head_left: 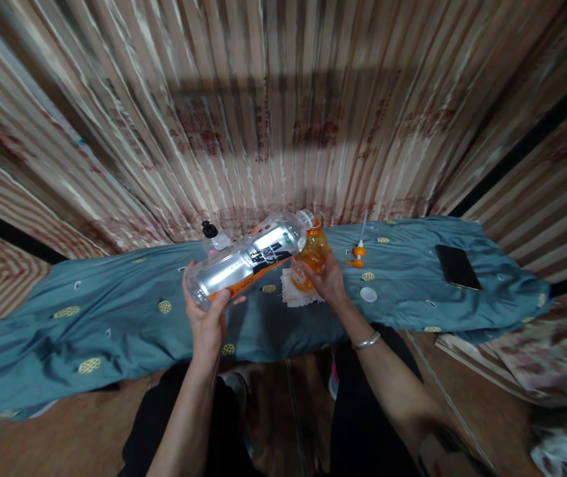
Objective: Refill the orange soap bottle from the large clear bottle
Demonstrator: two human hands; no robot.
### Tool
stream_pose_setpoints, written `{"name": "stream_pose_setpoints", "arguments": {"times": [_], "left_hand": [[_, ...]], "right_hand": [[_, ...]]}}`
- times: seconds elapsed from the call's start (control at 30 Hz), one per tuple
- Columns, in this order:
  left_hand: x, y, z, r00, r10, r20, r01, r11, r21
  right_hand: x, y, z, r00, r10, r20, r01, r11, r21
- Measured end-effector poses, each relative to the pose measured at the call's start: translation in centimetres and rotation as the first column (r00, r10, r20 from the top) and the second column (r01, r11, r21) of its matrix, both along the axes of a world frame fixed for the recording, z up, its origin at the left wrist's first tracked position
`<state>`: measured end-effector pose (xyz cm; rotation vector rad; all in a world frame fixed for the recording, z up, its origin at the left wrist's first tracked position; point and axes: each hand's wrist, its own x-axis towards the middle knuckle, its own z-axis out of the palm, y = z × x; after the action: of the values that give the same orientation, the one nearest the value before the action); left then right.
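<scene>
My left hand (pixel 208 315) is wrapped round the base of a large clear plastic bottle (pixel 244 262) with a silver, black and orange label. The bottle is tilted, its neck toward the upper right, over the top of an orange see-through bottle (pixel 316 248). Around that orange bottle my right hand (pixel 328 277) is closed, holding it nearly upright. Whether the two mouths touch I cannot tell. Under the orange bottle lies a pale folded cloth (pixel 291 291). An orange pump top (pixel 358 255) with a clear tube rests to the right, near a white round cap (pixel 368 294).
A blue-green cloth with yellow patterns (pixel 134 324) covers the narrow table. Behind the tilted bottle stands a clear bottle with a black pump (pixel 211 235). A dark phone (pixel 457 267) lies at the right. Striped curtains (pixel 283 132) hang close behind.
</scene>
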<state>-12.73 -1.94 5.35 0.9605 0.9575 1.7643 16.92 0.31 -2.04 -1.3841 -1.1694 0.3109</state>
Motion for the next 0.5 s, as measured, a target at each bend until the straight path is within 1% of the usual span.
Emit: {"name": "stream_pose_setpoints", "arguments": {"times": [0.07, 0.23, 0.5], "left_hand": [[0.1, -0.1, 0.3, 1.000, 0.005, 0.019, -0.004, 1.000, -0.021], [0.2, -0.4, 0.9, 1.000, 0.011, 0.001, -0.011, 1.000, -0.006], [0.5, -0.5, 1.3, 1.000, 0.017, 0.025, -0.016, 0.999, -0.039]], "right_hand": [[0.0, 0.0, -0.1, 1.000, -0.004, 0.000, 0.004, 1.000, -0.003], [0.2, -0.1, -0.1, 0.999, 0.026, 0.020, -0.026, 1.000, 0.012], [0.1, -0.3, 0.5, 0.999, 0.027, 0.027, -0.027, 1.000, -0.005]]}}
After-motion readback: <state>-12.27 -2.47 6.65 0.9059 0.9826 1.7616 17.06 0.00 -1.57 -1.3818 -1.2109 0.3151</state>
